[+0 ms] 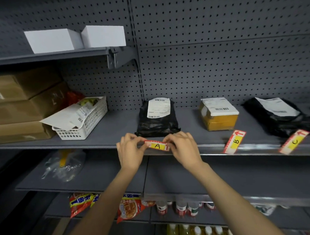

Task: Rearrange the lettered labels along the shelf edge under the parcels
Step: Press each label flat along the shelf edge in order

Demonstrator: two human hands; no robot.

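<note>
Both hands pinch the A label (pixel 157 146), a red-and-yellow card held level at the shelf edge (pixel 213 147). My left hand (pixel 130 151) grips its left end and my right hand (pixel 183 147) its right end. Directly behind it lies a black bag parcel (pixel 157 120) with a white slip. The B label (pixel 234 142) sits tilted on the edge below a yellow taped box parcel (pixel 218 114). Further right, the C label (pixel 293 142) leans askew in front of another black bag parcel (pixel 280 116).
A white plastic basket (pixel 84 124) with papers and stacked cardboard boxes (pixel 22 104) fill the shelf's left part. Two white boxes (pixel 74 39) stand on the upper shelf. Lower shelves hold snack packets (pixel 128 208), jars and bottles (pixel 198 232).
</note>
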